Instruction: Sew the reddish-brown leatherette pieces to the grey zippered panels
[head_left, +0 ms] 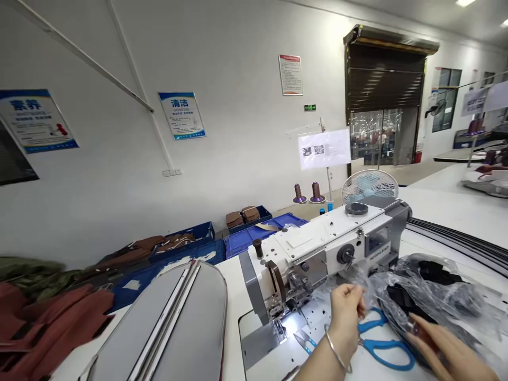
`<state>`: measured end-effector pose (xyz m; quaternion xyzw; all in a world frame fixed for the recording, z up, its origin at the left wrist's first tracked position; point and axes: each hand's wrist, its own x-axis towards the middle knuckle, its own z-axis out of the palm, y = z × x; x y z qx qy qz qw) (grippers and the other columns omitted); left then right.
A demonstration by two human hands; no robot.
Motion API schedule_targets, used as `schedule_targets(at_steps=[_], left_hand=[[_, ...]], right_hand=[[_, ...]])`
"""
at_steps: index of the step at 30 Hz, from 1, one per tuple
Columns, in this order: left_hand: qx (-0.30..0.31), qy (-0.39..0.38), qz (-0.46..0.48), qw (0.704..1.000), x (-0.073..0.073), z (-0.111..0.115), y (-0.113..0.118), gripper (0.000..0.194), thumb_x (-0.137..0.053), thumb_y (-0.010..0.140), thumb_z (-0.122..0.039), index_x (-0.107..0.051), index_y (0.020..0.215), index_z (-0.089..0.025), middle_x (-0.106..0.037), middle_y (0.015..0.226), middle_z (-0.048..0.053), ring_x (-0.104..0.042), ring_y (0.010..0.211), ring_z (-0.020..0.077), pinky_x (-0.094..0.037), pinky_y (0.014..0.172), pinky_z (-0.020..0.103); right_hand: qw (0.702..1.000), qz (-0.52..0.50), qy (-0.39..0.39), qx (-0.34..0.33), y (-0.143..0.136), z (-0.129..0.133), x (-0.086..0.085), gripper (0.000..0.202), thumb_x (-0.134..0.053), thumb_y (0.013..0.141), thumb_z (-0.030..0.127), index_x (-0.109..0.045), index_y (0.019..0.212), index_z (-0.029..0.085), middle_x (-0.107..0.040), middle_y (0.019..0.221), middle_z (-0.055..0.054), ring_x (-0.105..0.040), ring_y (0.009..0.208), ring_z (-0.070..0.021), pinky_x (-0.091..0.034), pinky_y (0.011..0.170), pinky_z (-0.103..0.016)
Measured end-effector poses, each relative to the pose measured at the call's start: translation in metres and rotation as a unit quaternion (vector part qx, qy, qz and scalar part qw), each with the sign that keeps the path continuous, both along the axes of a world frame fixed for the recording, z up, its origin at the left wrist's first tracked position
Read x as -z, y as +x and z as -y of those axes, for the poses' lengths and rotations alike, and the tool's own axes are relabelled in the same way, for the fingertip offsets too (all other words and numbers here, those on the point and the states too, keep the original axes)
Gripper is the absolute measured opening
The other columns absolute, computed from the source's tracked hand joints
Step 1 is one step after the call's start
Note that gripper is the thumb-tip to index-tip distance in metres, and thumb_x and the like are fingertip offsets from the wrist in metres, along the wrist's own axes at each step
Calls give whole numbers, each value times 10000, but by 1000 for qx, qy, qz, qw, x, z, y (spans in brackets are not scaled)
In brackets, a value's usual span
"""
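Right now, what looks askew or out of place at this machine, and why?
The blue-handled scissors lie with handles spread beneath the left hand, blades toward the lit needle area of the sewing machine: an awkward spot. Nothing looks spilled.

L hand (pixel 346 309), R hand (pixel 446 344) at plastic (pixel 436 291) nr scissors (pixel 370 345)

right hand (pixel 448 346) cut off below
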<state>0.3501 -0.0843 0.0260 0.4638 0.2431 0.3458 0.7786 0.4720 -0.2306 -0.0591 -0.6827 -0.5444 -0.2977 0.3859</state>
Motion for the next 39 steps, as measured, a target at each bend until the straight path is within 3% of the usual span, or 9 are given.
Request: schedule_targets(at_steps=[4, 7, 11, 22, 27, 31, 35, 39], left_hand=[[15, 63, -21, 998, -18, 14, -32, 571, -741, 568, -633, -594, 749, -112, -417, 437, -48, -316, 417, 60, -193, 446, 220], [18, 55, -52, 997, -31, 17, -50, 630, -752, 501, -669, -588, 765, -121, -428, 423, -51, -307, 398, 62, -176, 435, 225], [14, 59, -82, 995, -36, 17, -58, 620, -731, 517, -669, -569, 769, -126, -416, 414, -62, -299, 389, 61, -176, 431, 227], [-9, 45, -94, 995, -21, 11, -53, 576, -701, 532, -658, -542, 736, -143, -399, 397, -69, -273, 376, 59, -149, 416, 230], [-21, 33, -95, 995, -22, 13, -57, 553, -705, 553, -633, -536, 746, -143, -394, 411, -72, -275, 391, 57, -142, 423, 223], [-36, 51, -92, 994, -21, 12, -60, 532, -695, 582, -625, -537, 749, -145, -395, 418, -67, -282, 401, 61, -162, 432, 220], [-75, 51, -105, 990, -11, 6, -62, 598, -675, 529, -699, -520, 721, -154, -379, 422, -65, -275, 394, 61, -154, 423, 216], [-97, 51, -123, 986, 9, -1, -64, 594, -651, 536, -718, -507, 700, -166, -368, 400, -67, -243, 360, 57, -133, 402, 213]], right_hand=[[996, 58, 67, -10, 7, -55, -58, 318, -459, 941, 379, -548, 1159, 165, -642, 980, -90, -628, 852, -218, -508, 731, -317], [993, 54, 95, -42, 5, -103, -81, 286, -428, 958, 323, -545, 1147, 144, -637, 940, -102, -619, 839, -213, -501, 727, -312], [991, 44, 114, -46, 2, -134, -83, 280, -385, 976, 319, -525, 1126, 128, -637, 916, -104, -620, 821, -192, -496, 738, -284], [995, -8, 12, 95, -28, -135, -92, 364, -304, 986, 358, -557, 983, 97, -556, 757, -101, -545, 732, -237, -371, 604, -313], [991, -85, -20, 101, -33, -139, -101, 435, -290, 975, 416, -512, 708, 153, -505, 660, -100, -495, 636, -212, -230, 512, -297], [979, -198, -15, 54, -30, -131, -107, 459, -354, 910, 533, -531, 704, 163, -546, 681, -116, -502, 621, -222, -172, 497, -295], [927, -374, 3, -38, -35, -117, -105, 493, -438, 807, 611, -613, 889, 158, -636, 797, -136, -539, 587, -220, -350, 503, -316], [802, -566, 7, -190, -54, -120, -102, 505, -566, 730, 617, -642, 917, 153, -672, 789, -113, -581, 536, -205, -487, 501, -343]])
